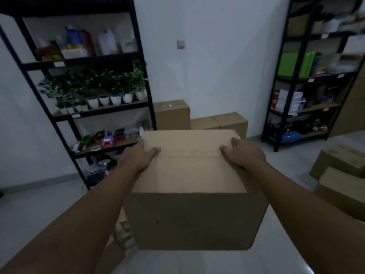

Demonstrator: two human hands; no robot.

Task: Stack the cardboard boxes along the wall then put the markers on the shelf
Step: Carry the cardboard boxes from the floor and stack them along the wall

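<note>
Head view. A sealed cardboard box (189, 186) is carried in mid-air at chest level, clear of the floor (39, 210), facing the white wall (217, 66) between two black shelf units. The left hand (141, 155) clasps the box's upper left edge, thumb lying on the top panel and fingers wrapped down the side out of sight; the right hand (243, 153) clasps the upper right edge in mirror fashion.

Handling, as a judgement: the panels stay flat and the corners square under the grip, so the box appears stiff; its weight cannot be read, though a two-handed carry suits its bulk. The plain cardboard offers little friction, so hold at opposite edges or under the base seems safest.

Orientation: the box sits upright, top flaps closed, the taped seam (189, 153) running left to right between the two thumbs. Its long axis cannot be told with certainty; the top looks nearly square.

Against the wall stand a taller box (171, 113) and, just beside it, a lower box (221, 120). More boxes (339, 175) lie on the floor at right. The left shelf unit (83, 62) holds potted plants (110, 91); no markers can be identified.
</note>
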